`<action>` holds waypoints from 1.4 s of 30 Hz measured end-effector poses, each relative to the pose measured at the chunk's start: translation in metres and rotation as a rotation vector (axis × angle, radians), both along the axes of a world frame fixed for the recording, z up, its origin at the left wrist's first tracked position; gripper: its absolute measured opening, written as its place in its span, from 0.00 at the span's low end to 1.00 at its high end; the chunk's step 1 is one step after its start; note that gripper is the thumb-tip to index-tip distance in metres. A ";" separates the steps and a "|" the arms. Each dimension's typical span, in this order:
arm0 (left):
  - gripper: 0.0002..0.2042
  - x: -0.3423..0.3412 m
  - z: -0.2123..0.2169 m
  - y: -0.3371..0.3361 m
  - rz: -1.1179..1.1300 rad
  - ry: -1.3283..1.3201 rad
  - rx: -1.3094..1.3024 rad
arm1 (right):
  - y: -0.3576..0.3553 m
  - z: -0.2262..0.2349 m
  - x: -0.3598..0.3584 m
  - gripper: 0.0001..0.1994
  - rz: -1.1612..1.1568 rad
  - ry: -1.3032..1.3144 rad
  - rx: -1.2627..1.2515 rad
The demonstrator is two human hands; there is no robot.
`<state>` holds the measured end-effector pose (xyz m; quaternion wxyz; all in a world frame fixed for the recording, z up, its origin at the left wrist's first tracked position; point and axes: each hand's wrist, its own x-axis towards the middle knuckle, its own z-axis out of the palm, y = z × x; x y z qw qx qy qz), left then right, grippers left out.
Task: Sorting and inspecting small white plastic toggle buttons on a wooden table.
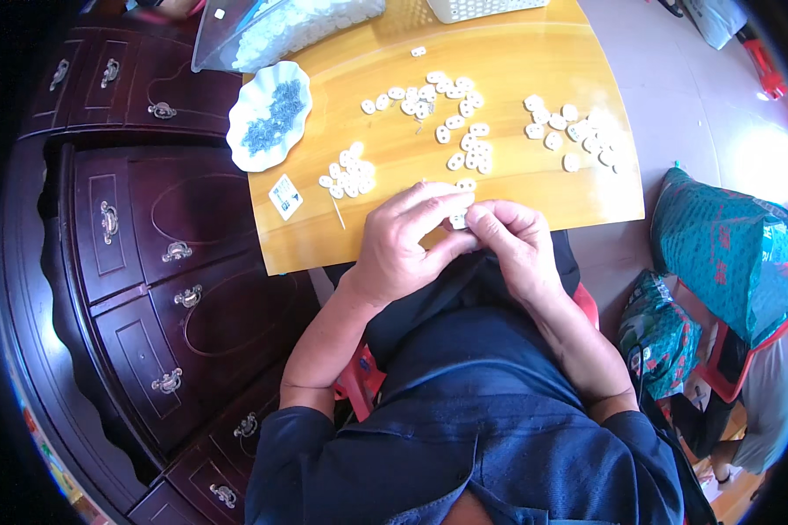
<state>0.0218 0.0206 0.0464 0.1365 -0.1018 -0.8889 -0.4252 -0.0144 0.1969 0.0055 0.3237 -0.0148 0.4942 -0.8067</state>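
Observation:
My left hand (pixel 398 236) and my right hand (pixel 518 243) meet at the table's near edge. Between their fingertips is a small white oval plastic piece (pixel 458 222), pinched from both sides and partly covered by the fingers. Just beyond the fingers lies another white oval piece (pixel 466 185). More of these two-holed pieces lie in loose groups: a left pile (pixel 350 175), a middle scatter (pixel 477 150) and a right group (pixel 592 136). Tiny metallic-looking bits (pixel 425 107) lie among the far middle pieces.
A scalloped white dish (pixel 242 109) holds small dark bits. Behind it stands a clear bin (pixel 210 39) of white parts, with a white basket (pixel 486 9) alongside. A card (pixel 285 197) and thin stick (pixel 338 213) lie left. Drawers (pixel 193 254) flank the table; teal bags (pixel 718 245) stand right, near another person.

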 end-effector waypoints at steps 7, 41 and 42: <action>0.05 -0.020 -0.011 -0.040 0.255 -0.131 -0.147 | 0.035 0.023 -0.042 0.13 0.175 0.501 0.639; 0.05 -0.050 -0.022 -0.091 0.352 -0.056 -0.178 | 0.020 0.014 -0.063 0.05 -0.115 0.882 0.808; 0.05 -0.060 -0.022 -0.093 0.350 -0.053 -0.177 | 0.018 0.015 -0.057 0.05 -0.104 0.897 0.804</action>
